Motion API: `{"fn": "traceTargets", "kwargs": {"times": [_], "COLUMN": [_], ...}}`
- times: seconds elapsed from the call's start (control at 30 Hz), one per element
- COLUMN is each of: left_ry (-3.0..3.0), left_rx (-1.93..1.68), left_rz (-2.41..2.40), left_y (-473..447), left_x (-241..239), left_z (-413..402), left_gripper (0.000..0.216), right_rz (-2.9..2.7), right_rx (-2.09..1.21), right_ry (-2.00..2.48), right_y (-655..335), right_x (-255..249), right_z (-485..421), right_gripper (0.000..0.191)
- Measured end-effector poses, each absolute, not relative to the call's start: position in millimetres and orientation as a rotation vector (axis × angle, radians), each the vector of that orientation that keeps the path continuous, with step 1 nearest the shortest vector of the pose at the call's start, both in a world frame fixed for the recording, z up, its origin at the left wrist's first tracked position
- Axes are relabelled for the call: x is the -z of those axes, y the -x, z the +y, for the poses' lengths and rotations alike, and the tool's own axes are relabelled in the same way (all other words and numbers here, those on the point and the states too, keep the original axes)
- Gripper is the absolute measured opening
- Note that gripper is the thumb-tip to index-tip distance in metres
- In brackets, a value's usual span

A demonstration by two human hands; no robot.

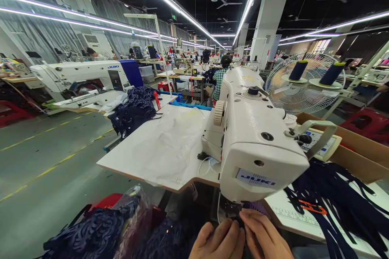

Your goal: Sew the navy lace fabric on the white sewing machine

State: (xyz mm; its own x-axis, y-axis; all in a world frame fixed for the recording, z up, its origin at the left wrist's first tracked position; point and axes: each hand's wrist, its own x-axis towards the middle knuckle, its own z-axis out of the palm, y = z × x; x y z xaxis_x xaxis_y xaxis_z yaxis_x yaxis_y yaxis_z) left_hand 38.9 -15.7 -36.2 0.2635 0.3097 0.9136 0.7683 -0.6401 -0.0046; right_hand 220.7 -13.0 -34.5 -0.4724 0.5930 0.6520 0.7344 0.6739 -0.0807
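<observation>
Garment factory floor, long rows of machines under strip lights. White worktop (158, 145) carrying JUKI sewing machine (252, 137), head's long axis running away from viewer, needle end nearest. Both hands directly below needle end, at bottom edge of frame: left hand (217, 243) & right hand (263, 238) together, fingertips pinched on small bit of dark fabric (238, 221) under the head. Exact grip hard to tell. Navy strips (334, 210) piled to right, orange clip (313, 207) on top. Navy lace bundle (97, 234) lower left.

white sewing machine (252, 137), navy fabric (331, 202)
</observation>
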Motion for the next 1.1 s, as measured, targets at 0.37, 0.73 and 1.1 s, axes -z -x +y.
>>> {"fn": "traceTargets", "kwargs": {"times": [0.37, 0.73, 1.1], "left_ry": [2.095, 2.054, 2.118], "left_rx": [1.354, 1.332, 1.147], "left_rz": [-0.976, -0.993, -1.021], "left_y": [-39, -41, -38], "left_x": [35, 34, 16], "left_z": [-17, -17, -23], "left_gripper": [0.035, 0.037, 0.041], "right_rz": [-2.215, -2.311, -2.518], "right_rx": [0.289, 0.337, 0.28], "right_ry": [1.041, 0.987, 0.938], "right_y": [-220, -226, -237], "right_x": [40, 42, 33], "right_z": [-16, -15, -17], "right_gripper": [0.029, 0.034, 0.039]}}
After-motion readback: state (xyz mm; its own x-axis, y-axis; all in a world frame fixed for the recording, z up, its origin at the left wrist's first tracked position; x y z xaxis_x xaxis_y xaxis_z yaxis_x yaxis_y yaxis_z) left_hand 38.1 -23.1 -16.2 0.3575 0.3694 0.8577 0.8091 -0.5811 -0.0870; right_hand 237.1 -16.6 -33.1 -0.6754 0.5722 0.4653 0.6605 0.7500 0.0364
